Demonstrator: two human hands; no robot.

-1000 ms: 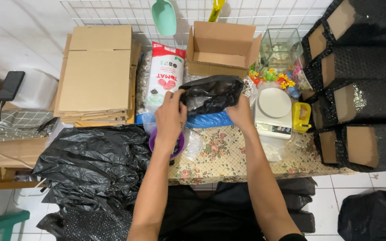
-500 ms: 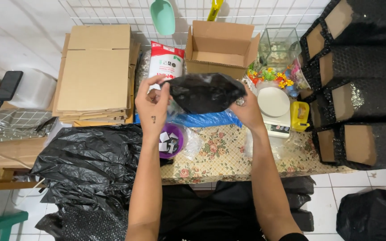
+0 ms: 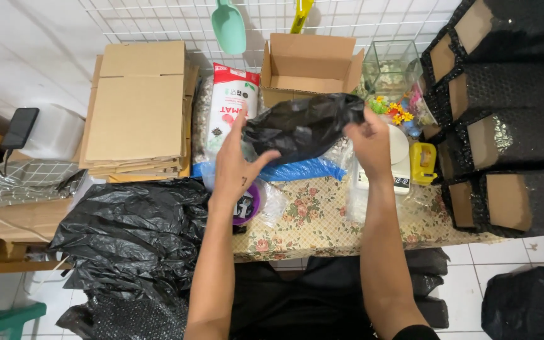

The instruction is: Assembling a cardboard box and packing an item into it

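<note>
While my left hand [image 3: 237, 167] and right hand [image 3: 369, 143] each keep a pinching grip on the black plastic bag [image 3: 302, 126], I should pull evenly above the surface [image 3: 322, 217].

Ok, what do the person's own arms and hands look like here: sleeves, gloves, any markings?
Both arms are bare to the frame's lower edge, without gloves, watch or rings visible. The left hand has a small dark mark, like a tattoo, near the wrist. The right hand shows no markings; a dark cloth edge sits by that elbow.
</note>
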